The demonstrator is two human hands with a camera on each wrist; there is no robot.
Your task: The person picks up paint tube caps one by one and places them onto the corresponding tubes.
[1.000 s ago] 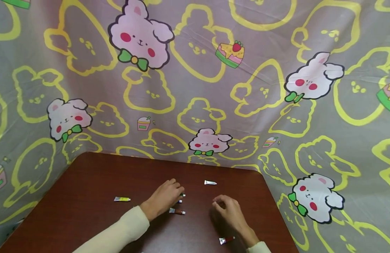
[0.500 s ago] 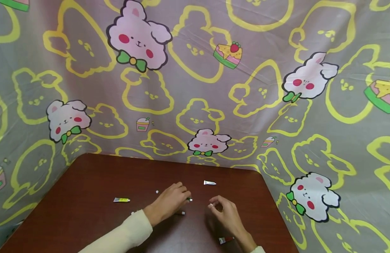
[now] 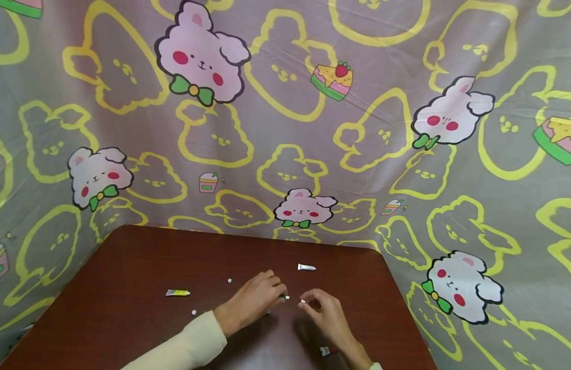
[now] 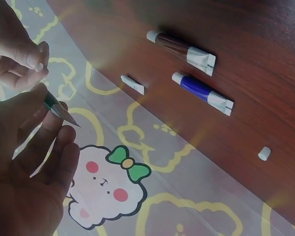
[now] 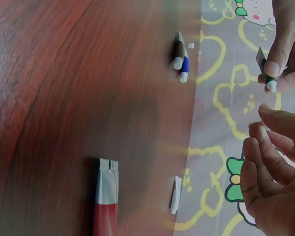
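My left hand [image 3: 255, 299] pinches a small green paint tube [image 4: 52, 104] between thumb and fingers, raised off the table. The tube's white end [image 5: 271, 86] points toward my right hand [image 3: 330, 317]. A small white cap [image 3: 303, 301] sits between the thumb and fingertips of the right hand, a short gap from the tube. Below the left hand, a brown paint tube [image 4: 173, 45] and a blue paint tube [image 4: 199, 91] lie side by side on the table; in the head view the hand mostly hides them.
A yellow tube [image 3: 178, 293] lies at left, a whitish tube [image 3: 306, 267] toward the back, and a red tube [image 3: 327, 351] near the right forearm. Two loose white pieces, a far one [image 3: 229, 280] and a nearer one [image 3: 194, 312], rest left of the left hand. Patterned cloth [image 3: 239, 180] hangs behind the table.
My left hand has lifted the green paint tube and brought it right and nearer, uncovering two white pieces. The right hand has shifted slightly left, its white cap now visible.
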